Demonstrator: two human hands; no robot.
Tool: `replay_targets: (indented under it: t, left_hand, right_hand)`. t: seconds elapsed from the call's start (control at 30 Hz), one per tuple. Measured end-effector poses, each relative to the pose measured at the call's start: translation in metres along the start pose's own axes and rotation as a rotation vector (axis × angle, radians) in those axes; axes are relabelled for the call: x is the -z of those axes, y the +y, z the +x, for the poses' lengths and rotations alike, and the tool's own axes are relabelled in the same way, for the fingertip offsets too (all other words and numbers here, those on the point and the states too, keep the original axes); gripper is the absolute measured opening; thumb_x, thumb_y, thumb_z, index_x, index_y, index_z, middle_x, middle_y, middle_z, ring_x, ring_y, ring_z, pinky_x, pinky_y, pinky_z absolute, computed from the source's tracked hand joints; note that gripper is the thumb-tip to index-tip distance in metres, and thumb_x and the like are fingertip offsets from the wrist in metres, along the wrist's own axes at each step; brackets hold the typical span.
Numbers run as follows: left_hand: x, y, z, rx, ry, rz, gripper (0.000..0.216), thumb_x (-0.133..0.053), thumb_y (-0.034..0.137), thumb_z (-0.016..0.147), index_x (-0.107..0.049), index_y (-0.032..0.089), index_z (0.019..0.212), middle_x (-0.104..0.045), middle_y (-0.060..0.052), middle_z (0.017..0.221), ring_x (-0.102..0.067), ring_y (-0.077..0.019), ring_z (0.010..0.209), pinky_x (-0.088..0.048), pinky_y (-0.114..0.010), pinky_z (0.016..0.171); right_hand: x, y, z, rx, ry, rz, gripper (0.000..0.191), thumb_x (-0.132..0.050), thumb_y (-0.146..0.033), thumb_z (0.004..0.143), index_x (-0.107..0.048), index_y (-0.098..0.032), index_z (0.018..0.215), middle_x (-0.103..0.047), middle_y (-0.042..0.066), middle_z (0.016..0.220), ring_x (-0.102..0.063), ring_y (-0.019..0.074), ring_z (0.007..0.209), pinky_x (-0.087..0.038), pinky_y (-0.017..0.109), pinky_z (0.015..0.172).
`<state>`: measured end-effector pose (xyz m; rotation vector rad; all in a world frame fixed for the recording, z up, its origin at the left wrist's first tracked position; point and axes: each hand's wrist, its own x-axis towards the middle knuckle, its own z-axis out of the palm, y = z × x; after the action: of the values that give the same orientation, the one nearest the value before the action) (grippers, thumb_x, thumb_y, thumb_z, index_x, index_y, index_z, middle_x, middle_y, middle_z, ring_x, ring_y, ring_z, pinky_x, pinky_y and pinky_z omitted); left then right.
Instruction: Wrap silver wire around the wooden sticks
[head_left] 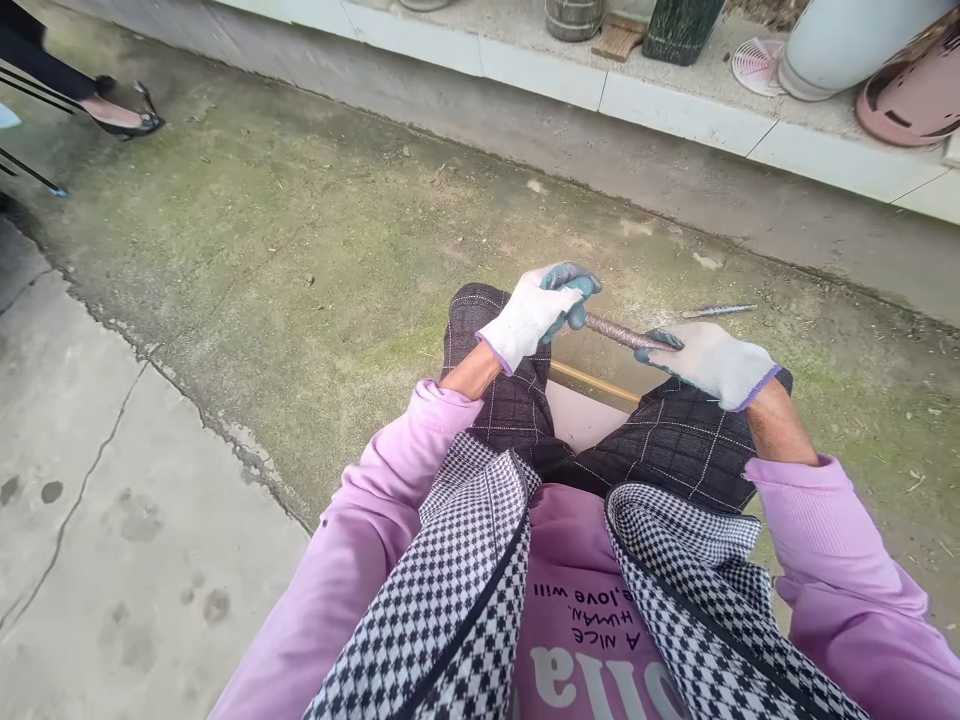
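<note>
Both my hands wear white knit gloves with grey-green palms. My left hand (536, 310) is closed round one end of a thin ridged metal rod (616, 333) held above my knees. My right hand (709, 362) grips the rod's other end, fingers pressed on it. The rod runs nearly level between the two hands, over my dark checked trousers. A second thin metal rod (718, 311) lies on the concrete just beyond my right hand.
Mossy concrete ground (300, 260) spreads ahead, with a raised ledge (675, 110) at the back bearing pots and a white tub (847, 45). Another person's shoe (124, 115) shows at the far left. A pale board with a wooden stick (592, 382) sits between my legs.
</note>
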<state>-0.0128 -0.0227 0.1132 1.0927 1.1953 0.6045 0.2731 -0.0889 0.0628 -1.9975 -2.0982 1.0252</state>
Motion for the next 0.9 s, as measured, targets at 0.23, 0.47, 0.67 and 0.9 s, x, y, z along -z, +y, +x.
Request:
replay_targets:
  t: [0.23,0.47,0.67,0.9]
  left_hand:
    - [-0.002,-0.011,0.001,0.026,-0.026,-0.073,0.02,-0.069,0.013,0.114,-0.082,0.014,0.129,-0.071,0.006,0.066,-0.034,-0.0031,0.038,-0.024,-0.02,0.043]
    - [-0.024,-0.021,-0.011,0.116,-0.295,0.048,0.012,-0.076,0.013,0.112,-0.08,0.015,0.101,-0.068,0.005,0.061,-0.04,-0.0029,0.038,-0.029,-0.017,0.043]
    - [-0.007,-0.022,0.0,0.128,-0.244,0.038,0.017,-0.078,0.003,0.103,-0.077,0.014,0.09,-0.071,0.004,0.063,-0.055,-0.0059,0.044,-0.045,-0.018,0.049]
    - [-0.008,-0.036,0.008,0.202,-0.314,0.073,0.024,-0.084,0.002,0.098,-0.076,0.013,0.078,-0.072,0.001,0.062,-0.062,-0.008,0.047,-0.052,-0.02,0.052]
  right_hand:
    - [0.002,-0.009,-0.026,-0.196,0.166,0.738,0.057,-0.094,-0.078,0.085,-0.071,-0.026,0.088,-0.054,-0.003,0.066,-0.04,0.0127,0.052,-0.029,0.029,0.044]
    - [-0.024,-0.044,-0.008,-0.008,0.21,1.056,0.071,-0.107,-0.083,0.068,-0.079,-0.022,0.092,-0.07,0.002,0.071,-0.056,0.0143,0.054,-0.044,0.028,0.046]
    - [-0.044,-0.06,-0.005,0.059,0.119,1.251,0.08,-0.1,-0.096,0.075,-0.085,-0.023,0.103,-0.042,-0.009,0.05,-0.039,0.0137,0.048,-0.031,0.027,0.042]
    - [-0.063,-0.064,-0.004,0.114,0.074,1.354,0.079,-0.1,-0.096,0.076,-0.082,-0.024,0.102,-0.034,-0.012,0.049,-0.036,0.0133,0.046,-0.032,0.026,0.04]
